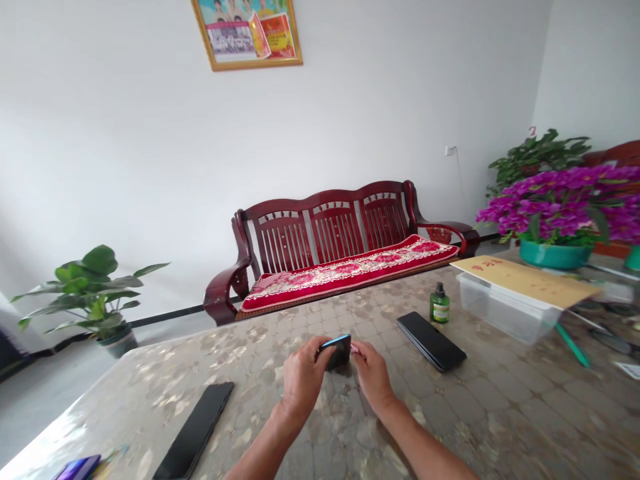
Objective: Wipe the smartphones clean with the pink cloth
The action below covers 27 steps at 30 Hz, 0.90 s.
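Observation:
Above the middle of the table, my left hand (306,373) grips a phone (341,352) with a dark face and a bright blue edge, held tilted up on its side. My right hand (371,373) is closed in a pinch at the phone's right end. Something small and pinkish shows at its fingertips, too small to name. To the right lies a black phone (431,340), apart from both hands. Another black phone (195,430) rests flat at the front left.
A green bottle (439,305) stands beyond the right phone, beside a clear plastic box (505,310) topped by a tan envelope (525,280). A green pen (573,345) and purple flowers (560,200) are at the right. A purple-screened device (79,469) lies front left. Behind the table (260,353) stands a wooden sofa (330,230).

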Each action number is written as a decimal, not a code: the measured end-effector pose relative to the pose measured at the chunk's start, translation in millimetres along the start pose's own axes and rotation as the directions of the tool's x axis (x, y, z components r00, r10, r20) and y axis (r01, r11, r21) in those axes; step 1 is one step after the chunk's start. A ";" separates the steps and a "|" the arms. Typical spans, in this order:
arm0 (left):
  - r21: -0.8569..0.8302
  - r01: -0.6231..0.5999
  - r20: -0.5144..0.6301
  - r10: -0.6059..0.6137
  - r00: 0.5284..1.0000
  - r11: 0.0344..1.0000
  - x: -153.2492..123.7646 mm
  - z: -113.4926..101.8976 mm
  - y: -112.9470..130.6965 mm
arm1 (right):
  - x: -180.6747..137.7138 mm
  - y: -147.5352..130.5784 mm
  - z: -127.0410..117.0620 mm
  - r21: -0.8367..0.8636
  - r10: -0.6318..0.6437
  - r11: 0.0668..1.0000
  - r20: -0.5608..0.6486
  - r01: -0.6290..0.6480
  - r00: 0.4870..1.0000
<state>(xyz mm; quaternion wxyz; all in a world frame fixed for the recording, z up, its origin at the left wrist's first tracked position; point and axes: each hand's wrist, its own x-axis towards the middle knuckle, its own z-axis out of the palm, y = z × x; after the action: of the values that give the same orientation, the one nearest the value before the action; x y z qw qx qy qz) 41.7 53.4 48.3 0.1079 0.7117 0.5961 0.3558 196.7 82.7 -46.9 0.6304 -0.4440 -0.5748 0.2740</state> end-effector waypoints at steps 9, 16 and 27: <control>-0.448 0.138 -0.133 -0.219 0.967 0.883 0.3 12.1 -37.8 | 6.6 17.9 -9.1 -0.003 0.063 0.998 0.046 -0.063 0.997; -0.535 0.152 -0.172 -0.283 0.944 0.831 -18.0 10.7 -69.2 | 9.5 15.5 -5.2 -0.031 0.074 0.997 0.065 -0.072 0.995; 0.089 0.098 -0.003 -0.098 0.995 0.991 -33.8 -30.0 -115.9 | 8.0 -0.8 17.0 0.012 0.025 1.000 0.137 -0.027 0.990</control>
<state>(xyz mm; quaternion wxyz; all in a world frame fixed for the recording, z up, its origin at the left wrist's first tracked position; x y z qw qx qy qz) -68.0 44.8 -9.7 0.0939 0.6861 0.6453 0.3226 181.7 93.4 -43.3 0.5889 -0.4275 -0.6088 0.3159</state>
